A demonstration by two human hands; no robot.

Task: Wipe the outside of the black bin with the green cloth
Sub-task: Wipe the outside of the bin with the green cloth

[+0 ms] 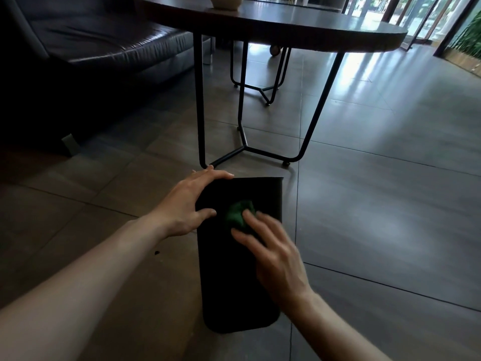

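Black bin [223, 269] lies on its side on the floor [377, 204], one broad wall facing up. Long axis runs straight away from the person: closed rounded base at the near end, open rim at the far end, close to the foot of a metal table leg [200, 100].

Left hand [187, 204] rests on the far-left corner of the bin. Its fingers [221, 175] are spread and curled over the rim edge, thumb laid flat on the upper wall. It grips nothing; by the look of it, it steadies the bin.

Right hand [276, 254] sits on the upper wall, right of centre. Its fingers [250, 217] are fanned fairly wide and press down on the green cloth [238, 214], which is bunched into a small wad. The cloth lies just ahead of these fingertips, toward the rim, and just beside the left thumb. Whether the thumb also pinches the cloth cannot be told; it looks pressed rather than clenched. The right hand is slightly blurred.

Key relation: most of the bare upper wall lies behind the cloth, on the wrist side of the right fingers, running back along the long axis to the base. Only a short strip is left ahead, between the cloth and the rim. Judgement: the right hand is the working hand, and a stroke drawn back toward the body would cover the most surface. The side walls and underside are out of reach as the bin lies; it would likely need rolling.

Risk, as a guess: the small wad could slip out from under the fingertips on the smooth wall.
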